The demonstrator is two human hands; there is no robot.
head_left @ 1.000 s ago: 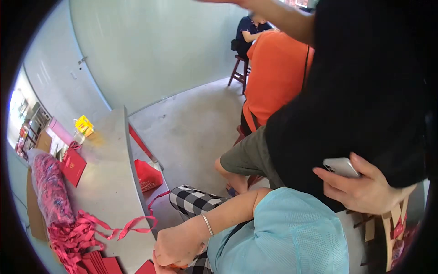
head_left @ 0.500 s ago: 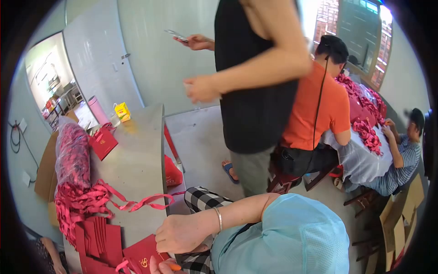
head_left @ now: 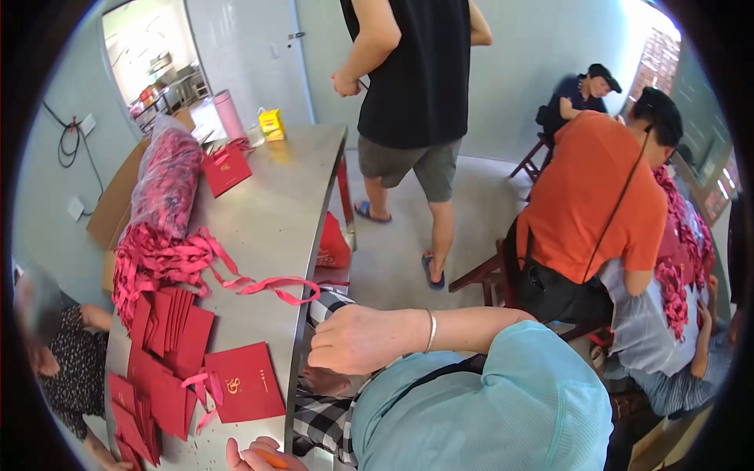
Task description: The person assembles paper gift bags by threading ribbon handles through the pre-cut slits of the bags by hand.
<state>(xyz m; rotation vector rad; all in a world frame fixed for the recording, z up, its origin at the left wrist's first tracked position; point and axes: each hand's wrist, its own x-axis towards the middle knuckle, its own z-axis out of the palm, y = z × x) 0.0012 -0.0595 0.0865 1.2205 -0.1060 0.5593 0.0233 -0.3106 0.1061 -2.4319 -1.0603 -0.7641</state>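
Observation:
My right hand (head_left: 357, 339), with a bracelet on its wrist, hangs over the table edge with its fingers curled under. What lies beneath those fingers is hidden. Just left of it, apart from the hand, a red paper gift bag (head_left: 250, 382) with a gold emblem lies flat on the table. A pink ribbon handle (head_left: 206, 388) trails from the bag's left side. At the bottom edge my left hand (head_left: 250, 457) is partly cut off, its fingers bent around a small orange thing (head_left: 272, 458). Whether that thing is held or worn on a finger, I cannot tell.
Red bags (head_left: 161, 385) lie stacked on the metal table (head_left: 271, 196), below a heap of pink ribbons (head_left: 157, 263) and a stuffed plastic sack (head_left: 166, 177). A person in black (head_left: 416, 78) stands beyond. Others sit at right and left; stools (head_left: 491, 275) stand on the floor.
My view has shifted, showing more of the table's near end. My right hand has come away from the red bag's corner. The person in black has moved farther off and turned.

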